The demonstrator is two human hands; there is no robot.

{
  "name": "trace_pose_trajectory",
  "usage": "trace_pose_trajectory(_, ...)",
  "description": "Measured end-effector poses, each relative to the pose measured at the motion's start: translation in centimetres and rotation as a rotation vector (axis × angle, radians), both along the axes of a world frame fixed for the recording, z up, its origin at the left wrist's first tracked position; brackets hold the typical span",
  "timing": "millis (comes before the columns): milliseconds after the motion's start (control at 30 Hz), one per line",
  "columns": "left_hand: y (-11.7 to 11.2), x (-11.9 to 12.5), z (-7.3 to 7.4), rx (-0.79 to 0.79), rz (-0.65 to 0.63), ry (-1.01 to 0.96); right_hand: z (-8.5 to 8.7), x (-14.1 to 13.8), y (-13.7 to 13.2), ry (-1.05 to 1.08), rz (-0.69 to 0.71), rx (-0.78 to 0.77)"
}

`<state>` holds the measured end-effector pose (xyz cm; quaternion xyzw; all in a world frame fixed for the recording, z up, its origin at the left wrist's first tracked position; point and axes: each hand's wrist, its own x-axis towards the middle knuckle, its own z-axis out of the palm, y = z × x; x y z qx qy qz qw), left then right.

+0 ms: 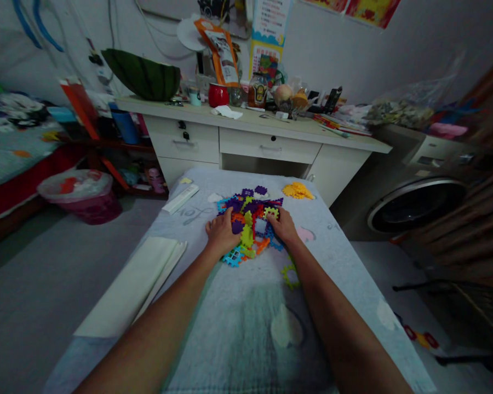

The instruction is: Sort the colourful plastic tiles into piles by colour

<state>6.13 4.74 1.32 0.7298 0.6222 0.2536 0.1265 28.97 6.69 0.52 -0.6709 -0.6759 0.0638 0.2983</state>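
A mixed pile of notched plastic building pieces (247, 235) in purple, green, orange, red and blue lies on the cloth-covered table. My left hand (223, 234) rests against the pile's left side, fingers apart, beside a purple piece (237, 226). At the right side, my right hand (282, 223) pinches a yellow-green building piece (270, 212) between thumb and fingers; part of its grip is hidden. Near my left hand is a light-blue window-like piece (233, 256). A green ring-shaped piece (290, 277) lies by my right forearm.
Orange pieces (298, 190) form a separate heap at the back right. A folded white sheet (133, 284) and a white strip-shaped box (181, 198) lie on the left. Behind stands a cluttered white desk (246, 121); a washing machine (411, 186) is at right.
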Motion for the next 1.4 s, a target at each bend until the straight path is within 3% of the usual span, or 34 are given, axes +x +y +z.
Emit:
trace_pose_trajectory(100,0.4,0.7,0.2,0.003,-0.062,-0.028,-0.1,-1.2,-0.3,0.094,-0.015,-0.031)
trace_pose_trajectory(200,0.8,1.4,0.5,0.0,-0.121,-0.09,0.0,-1.6,-0.5,0.177,0.068,-0.035)
trace_pose_trajectory(467,2.1,3.5,0.1,-0.031,-0.34,-0.46,0.0,-0.7,-0.6,0.506,0.171,-0.054)
trace_pose_trajectory(700,2.6,3.8,0.8,-0.017,-0.427,-0.813,1.3,-1.6,-1.3,1.283,0.221,-0.116)
trace_pose_trajectory(800,3.3,2.8,1.1,-0.001,-0.389,-0.886,1.8,-2.0,-1.6,1.393,0.213,-0.125)
trace_pose_trajectory(933,4.4,1.2,1.1,0.011,-0.345,-0.827,2.5,-1.5,-1.8,1.208,0.308,-0.142)
trace_pose_trajectory(1033,5.0,0.2,1.0,-0.01,-0.311,-0.66,3.1,-0.6,-1.7,1.019,0.373,-0.156)
trace_pose_trajectory(1100,5.1,-0.1,0.9,0.001,-0.283,-0.504,3.4,0.3,-1.2,0.935,0.332,-0.124)
trace_pose_trajectory(1267,5.2,-0.6,0.8,0.227,-0.081,-0.13,2.8,4.5,2.2,0.71,-0.04,0.084)
trace_pose_trajectory(1400,5.2,-1.0,0.5,0.296,0.077,-0.044,2.3,9.3,6.2,0.382,-0.374,0.21)
